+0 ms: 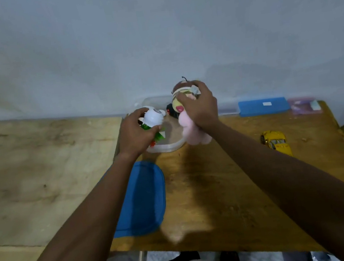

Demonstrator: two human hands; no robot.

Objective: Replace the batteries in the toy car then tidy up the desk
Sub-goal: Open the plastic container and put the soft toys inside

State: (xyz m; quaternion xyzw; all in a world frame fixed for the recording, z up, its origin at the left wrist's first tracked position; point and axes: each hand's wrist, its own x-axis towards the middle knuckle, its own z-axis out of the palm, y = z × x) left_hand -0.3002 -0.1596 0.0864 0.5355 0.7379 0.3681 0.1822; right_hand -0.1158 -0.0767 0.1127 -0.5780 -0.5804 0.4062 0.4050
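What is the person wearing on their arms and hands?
Nothing that shows. The left arm and right arm are bare, with no sleeves in view. The left hand and right hand have no gloves, and I see no watch, bracelet or rings.

Plain home corner: bare wall [153, 33], plywood desk [230, 188] (yellow toy car [275, 141], plush doll [191, 132]).

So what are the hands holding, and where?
Left hand grips the white-headed, green plastic toy figure just below its head; right hand grips the pink plush doll round its head.
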